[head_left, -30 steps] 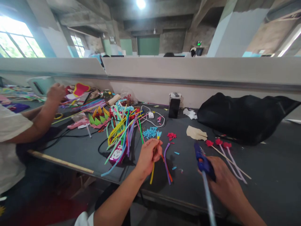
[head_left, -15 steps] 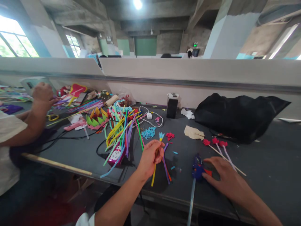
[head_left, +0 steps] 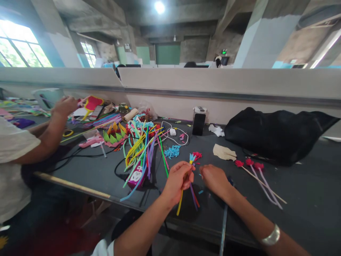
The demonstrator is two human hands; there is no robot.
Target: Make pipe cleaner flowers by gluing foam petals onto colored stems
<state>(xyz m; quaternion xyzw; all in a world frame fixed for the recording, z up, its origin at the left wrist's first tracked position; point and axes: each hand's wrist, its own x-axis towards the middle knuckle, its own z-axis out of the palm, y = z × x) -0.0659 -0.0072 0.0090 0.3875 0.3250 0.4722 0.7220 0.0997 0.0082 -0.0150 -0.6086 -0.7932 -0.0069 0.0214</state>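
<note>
The dark table (head_left: 306, 192) is occupied at the back right by a black bag (head_left: 271, 133) and left of centre by a loose bundle of coloured stems (head_left: 141, 149). Near the front edge, the left hand (head_left: 178, 181) is closed in a pinch; the right hand (head_left: 215, 179) is held just beside it, its fingers curled, and whether anything is gripped there cannot be told. To the right, three red-tipped stems (head_left: 259, 166) are laid down, judged finished. Behind the right forearm a tool is mostly hidden, only its clear rod (head_left: 224, 227) being plainly shown. Between the left fingertips a yellow stem (head_left: 180, 204) is clamped, its top dressed with blue petals (head_left: 192, 157); this flower is judged begun but perhaps incomplete, since plenty is left unused in the blue heap (head_left: 172, 152) and the smaller red heap (head_left: 197, 155).
</note>
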